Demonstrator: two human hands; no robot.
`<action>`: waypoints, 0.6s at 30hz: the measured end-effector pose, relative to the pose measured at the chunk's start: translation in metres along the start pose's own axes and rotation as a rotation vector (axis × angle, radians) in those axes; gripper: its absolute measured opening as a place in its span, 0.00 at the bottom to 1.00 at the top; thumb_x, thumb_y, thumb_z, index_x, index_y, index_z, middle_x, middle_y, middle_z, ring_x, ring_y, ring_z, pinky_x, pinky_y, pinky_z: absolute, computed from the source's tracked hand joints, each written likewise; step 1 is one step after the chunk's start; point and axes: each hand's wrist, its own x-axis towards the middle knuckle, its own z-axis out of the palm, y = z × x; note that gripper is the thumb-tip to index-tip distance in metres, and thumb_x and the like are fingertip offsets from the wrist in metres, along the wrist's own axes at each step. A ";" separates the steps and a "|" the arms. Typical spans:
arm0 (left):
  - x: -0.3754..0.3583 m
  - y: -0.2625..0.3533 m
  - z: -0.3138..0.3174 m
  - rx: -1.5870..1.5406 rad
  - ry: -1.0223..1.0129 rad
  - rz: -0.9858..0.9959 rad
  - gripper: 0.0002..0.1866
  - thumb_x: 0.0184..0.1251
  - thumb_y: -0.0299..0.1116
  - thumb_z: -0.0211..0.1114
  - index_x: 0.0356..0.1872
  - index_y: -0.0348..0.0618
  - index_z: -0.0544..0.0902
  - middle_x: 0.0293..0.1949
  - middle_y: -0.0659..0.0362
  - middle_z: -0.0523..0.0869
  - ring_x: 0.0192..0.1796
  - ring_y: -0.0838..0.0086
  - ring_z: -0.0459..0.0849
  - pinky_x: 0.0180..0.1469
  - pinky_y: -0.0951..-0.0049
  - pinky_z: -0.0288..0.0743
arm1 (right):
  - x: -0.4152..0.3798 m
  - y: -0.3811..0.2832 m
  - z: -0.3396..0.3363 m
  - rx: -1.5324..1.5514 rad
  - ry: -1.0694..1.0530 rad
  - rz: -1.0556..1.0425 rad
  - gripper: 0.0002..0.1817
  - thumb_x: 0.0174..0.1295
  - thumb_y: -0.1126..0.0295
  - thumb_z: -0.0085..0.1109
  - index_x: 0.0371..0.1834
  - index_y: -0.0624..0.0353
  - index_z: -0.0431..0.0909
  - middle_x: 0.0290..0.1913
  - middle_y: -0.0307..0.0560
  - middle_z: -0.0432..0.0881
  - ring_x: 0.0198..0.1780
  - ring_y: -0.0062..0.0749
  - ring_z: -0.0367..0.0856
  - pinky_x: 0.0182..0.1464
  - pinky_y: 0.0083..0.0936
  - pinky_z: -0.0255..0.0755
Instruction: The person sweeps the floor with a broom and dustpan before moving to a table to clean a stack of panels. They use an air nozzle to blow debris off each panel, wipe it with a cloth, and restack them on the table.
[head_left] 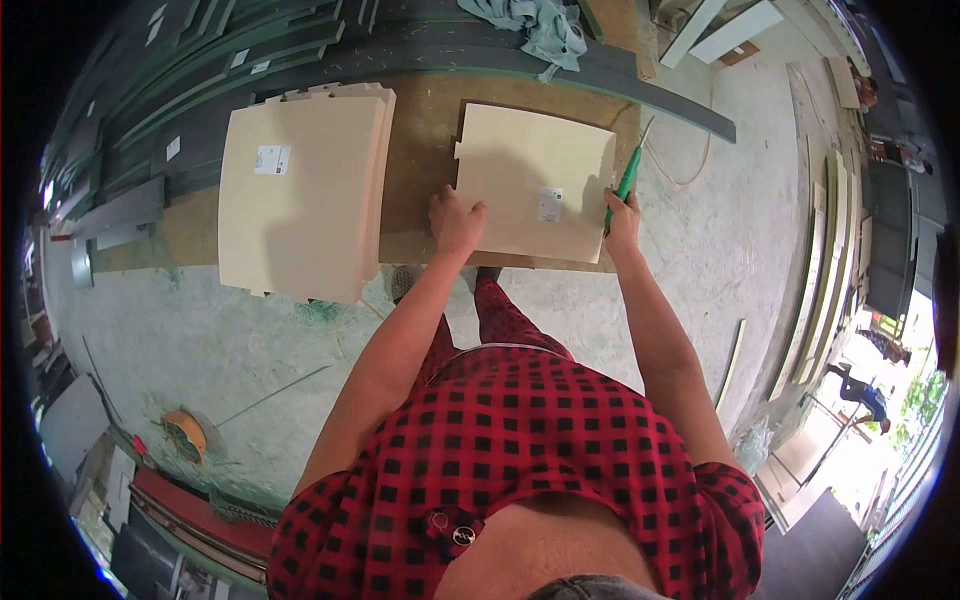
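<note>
A flat beige panel (520,150) with a white label lies on the brown work table (425,120). My left hand (458,220) is at the panel's left edge near its lower corner, thumb over the panel, the other fingers partly hidden at the edge. My right hand (622,222) is closed round the lower end of a long green tool (628,175), beside the panel's right edge. The tool's thin tip points up and away from me. To the left stands a stack of similar beige panels (300,200), its top one also labelled.
Dark green boards (440,65) lie across the far side, with a grey cloth (550,40) on them. A thin hose (690,180) curves on the floor at right. An orange spool (184,435) stands at lower left. Two people are far off at right.
</note>
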 end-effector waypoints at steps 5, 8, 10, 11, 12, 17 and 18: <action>0.006 -0.011 -0.016 -0.263 -0.128 -0.065 0.36 0.53 0.43 0.64 0.62 0.34 0.66 0.57 0.39 0.71 0.63 0.48 0.66 0.65 0.59 0.60 | -0.035 -0.047 -0.005 -0.220 -0.054 -0.070 0.08 0.58 0.69 0.57 0.33 0.62 0.73 0.26 0.36 0.72 0.28 0.20 0.67 0.31 0.19 0.62; -0.002 -0.014 -0.031 -0.316 -0.113 -0.032 0.33 0.54 0.42 0.63 0.61 0.39 0.69 0.56 0.41 0.72 0.60 0.52 0.71 0.62 0.63 0.65 | -0.063 -0.060 -0.009 -0.358 -0.092 -0.177 0.10 0.61 0.65 0.56 0.31 0.62 0.72 0.21 0.36 0.70 0.22 0.20 0.66 0.25 0.20 0.62; -0.013 -0.022 -0.036 -0.299 -0.131 -0.016 0.33 0.54 0.42 0.63 0.62 0.39 0.69 0.56 0.41 0.72 0.60 0.53 0.71 0.62 0.63 0.64 | -0.081 -0.056 -0.008 -0.353 -0.079 -0.141 0.11 0.62 0.65 0.55 0.29 0.62 0.72 0.21 0.37 0.70 0.20 0.19 0.66 0.23 0.21 0.62; -0.019 -0.028 -0.038 -0.279 -0.143 -0.010 0.33 0.54 0.42 0.63 0.62 0.39 0.69 0.56 0.42 0.73 0.61 0.54 0.71 0.62 0.63 0.64 | -0.088 -0.052 -0.008 -0.348 -0.077 -0.103 0.12 0.62 0.64 0.54 0.28 0.62 0.71 0.20 0.37 0.70 0.19 0.19 0.66 0.21 0.21 0.62; -0.024 -0.038 -0.037 -0.281 -0.143 -0.004 0.33 0.54 0.42 0.63 0.62 0.39 0.69 0.56 0.42 0.73 0.61 0.54 0.71 0.62 0.63 0.64 | -0.092 -0.045 -0.009 -0.357 -0.091 -0.090 0.12 0.63 0.65 0.53 0.28 0.61 0.70 0.20 0.37 0.69 0.19 0.18 0.66 0.21 0.21 0.62; -0.053 -0.067 -0.053 -0.415 -0.355 -0.056 0.34 0.54 0.42 0.65 0.60 0.33 0.68 0.55 0.38 0.71 0.52 0.57 0.79 0.55 0.63 0.71 | -0.111 -0.037 -0.002 -0.328 -0.053 -0.032 0.12 0.64 0.64 0.53 0.29 0.61 0.68 0.19 0.37 0.67 0.19 0.18 0.65 0.20 0.21 0.61; -0.058 -0.071 -0.056 -0.412 -0.354 -0.054 0.34 0.54 0.42 0.65 0.60 0.33 0.68 0.55 0.38 0.71 0.52 0.57 0.79 0.55 0.63 0.71 | -0.112 -0.036 0.001 -0.320 -0.043 -0.027 0.12 0.64 0.64 0.53 0.29 0.60 0.67 0.19 0.37 0.67 0.18 0.18 0.64 0.19 0.21 0.60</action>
